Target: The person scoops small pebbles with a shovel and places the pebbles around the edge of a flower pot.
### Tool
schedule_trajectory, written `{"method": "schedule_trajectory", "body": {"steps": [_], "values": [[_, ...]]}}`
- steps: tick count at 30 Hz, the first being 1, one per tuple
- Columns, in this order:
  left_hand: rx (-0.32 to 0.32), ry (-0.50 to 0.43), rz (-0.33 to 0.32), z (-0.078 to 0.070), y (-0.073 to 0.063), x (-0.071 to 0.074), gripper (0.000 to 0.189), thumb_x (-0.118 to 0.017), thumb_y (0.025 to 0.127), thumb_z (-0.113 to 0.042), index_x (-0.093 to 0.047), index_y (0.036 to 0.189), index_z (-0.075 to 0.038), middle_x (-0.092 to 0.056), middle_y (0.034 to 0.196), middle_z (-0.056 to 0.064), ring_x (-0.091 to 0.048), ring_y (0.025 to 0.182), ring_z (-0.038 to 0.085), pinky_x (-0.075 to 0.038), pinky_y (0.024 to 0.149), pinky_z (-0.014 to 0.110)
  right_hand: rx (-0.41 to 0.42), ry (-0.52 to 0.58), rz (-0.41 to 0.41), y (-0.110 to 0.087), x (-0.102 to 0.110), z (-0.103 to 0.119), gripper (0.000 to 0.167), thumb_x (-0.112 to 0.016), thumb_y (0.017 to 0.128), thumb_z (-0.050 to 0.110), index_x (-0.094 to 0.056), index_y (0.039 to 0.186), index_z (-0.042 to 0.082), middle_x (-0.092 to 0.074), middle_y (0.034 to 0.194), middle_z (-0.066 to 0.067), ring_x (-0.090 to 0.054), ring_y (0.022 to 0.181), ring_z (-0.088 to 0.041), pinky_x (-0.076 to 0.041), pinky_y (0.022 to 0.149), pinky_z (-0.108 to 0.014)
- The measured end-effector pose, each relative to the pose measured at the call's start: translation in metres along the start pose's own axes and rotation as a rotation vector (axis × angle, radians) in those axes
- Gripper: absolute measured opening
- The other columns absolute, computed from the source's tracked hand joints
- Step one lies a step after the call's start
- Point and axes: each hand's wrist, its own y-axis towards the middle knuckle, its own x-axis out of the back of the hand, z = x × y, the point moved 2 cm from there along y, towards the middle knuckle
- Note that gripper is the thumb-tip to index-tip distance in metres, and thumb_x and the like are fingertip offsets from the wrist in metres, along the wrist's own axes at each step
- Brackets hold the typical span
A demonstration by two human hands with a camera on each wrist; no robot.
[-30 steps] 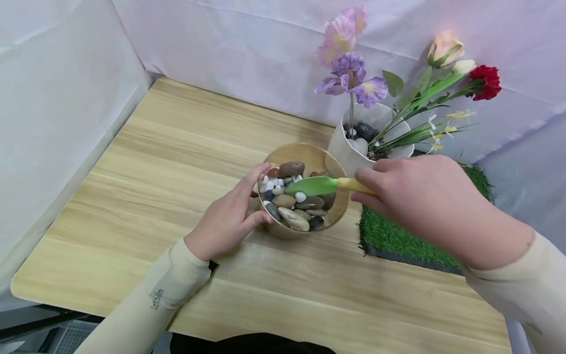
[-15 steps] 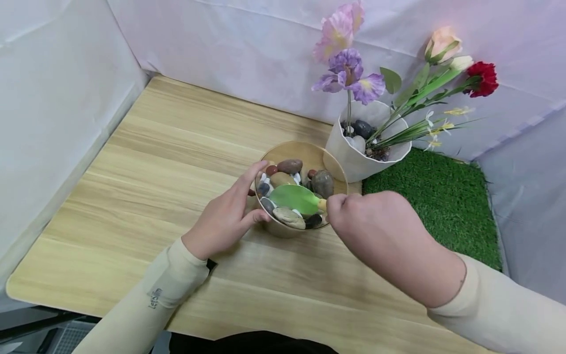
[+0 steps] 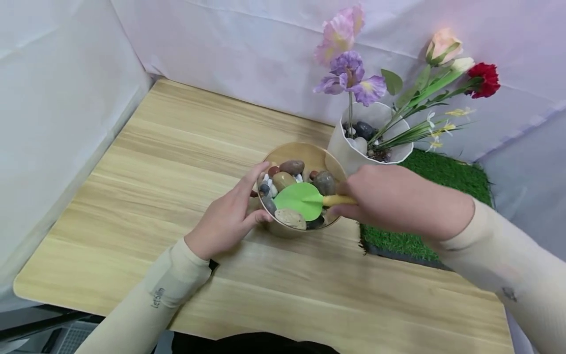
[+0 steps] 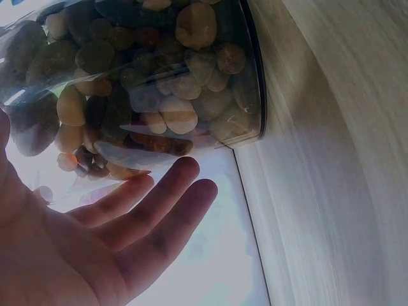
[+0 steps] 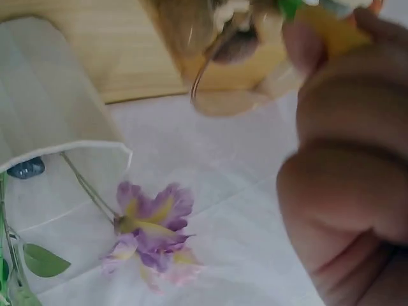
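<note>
A clear round container (image 3: 305,151) stands on the table, partly filled with brown, grey and white pebbles (image 3: 289,219). At its left side my left hand (image 3: 225,221) rests with thumb and index finger spread against the wall. In the left wrist view, the other fingers (image 4: 146,210) lie nearly straight beside the pebble-filled wall. My right hand (image 3: 376,199) grips the yellow handle of a small garden trowel (image 3: 302,201). Its green blade lies low among the pebbles, broad face up, covering those beneath it. The right wrist view shows the yellow handle (image 5: 335,32) between thumb and fingers.
Behind and right of the container stands a white pot (image 3: 347,150) with stones and flowers, among them a purple iris (image 3: 349,78) and a red carnation (image 3: 484,80). An artificial grass mat (image 3: 398,243) lies under the right forearm. White cloth walls border the wooden table (image 3: 177,142).
My right hand has brought the trowel toward me and then slightly back up, and the blade now turns flat in view. White pebbles beneath it are covered. My left hand keeps its place.
</note>
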Motion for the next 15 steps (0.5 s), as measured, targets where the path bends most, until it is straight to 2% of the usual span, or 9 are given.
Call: {"method": "schedule_trajectory", "body": {"steps": [5,7,8,11,15], "values": [[-0.001,-0.012,0.006,-0.001,0.0,-0.003,0.102,-0.039,0.09,-0.085,-0.012,0.174,-0.033,-0.038,0.172,0.003,-0.066,0.125,0.03,-0.058,0.088,0.058,0.038,0.214,0.275,0.014,0.012,-0.021,0.044,-0.062,0.111,0.049,-0.066,0.073,0.026,-0.039,0.061,0.011,-0.034,0.054,-0.008,-0.037,0.054,-0.032],[-0.002,-0.012,0.008,-0.002,0.0,-0.003,0.103,-0.038,0.09,-0.085,-0.013,0.174,-0.032,-0.039,0.171,0.003,-0.066,0.125,0.03,-0.058,0.087,0.058,0.05,0.279,0.364,0.018,0.014,-0.029,0.048,-0.061,0.112,0.047,-0.061,0.07,0.023,-0.038,0.061,0.011,-0.032,0.053,-0.008,-0.036,0.056,-0.031],[-0.003,-0.011,0.008,-0.001,0.0,-0.003,0.103,-0.038,0.09,-0.086,-0.013,0.174,-0.032,-0.04,0.171,0.003,-0.066,0.125,0.03,-0.058,0.087,0.058,0.061,0.31,0.391,0.02,0.014,-0.032,0.046,-0.06,0.112,0.046,-0.064,0.072,0.022,-0.039,0.062,0.011,-0.033,0.054,-0.008,-0.037,0.057,-0.031],[-0.008,-0.007,0.005,0.0,0.0,-0.002,0.104,-0.037,0.09,-0.086,-0.013,0.174,-0.031,-0.04,0.171,0.003,-0.067,0.124,0.029,-0.058,0.087,0.057,0.056,0.347,0.396,0.021,0.013,-0.038,0.043,-0.059,0.113,0.044,-0.069,0.077,0.023,-0.045,0.063,0.01,-0.039,0.054,-0.008,-0.041,0.061,-0.032],[-0.009,-0.009,0.004,0.002,0.001,-0.002,0.103,-0.037,0.09,-0.086,-0.011,0.174,-0.033,-0.038,0.172,0.0,-0.067,0.124,0.03,-0.058,0.086,0.057,0.049,0.309,0.26,0.018,0.013,-0.039,0.037,-0.062,0.112,0.045,-0.072,0.083,0.025,-0.044,0.064,0.011,-0.038,0.055,-0.007,-0.04,0.059,-0.032]]}}
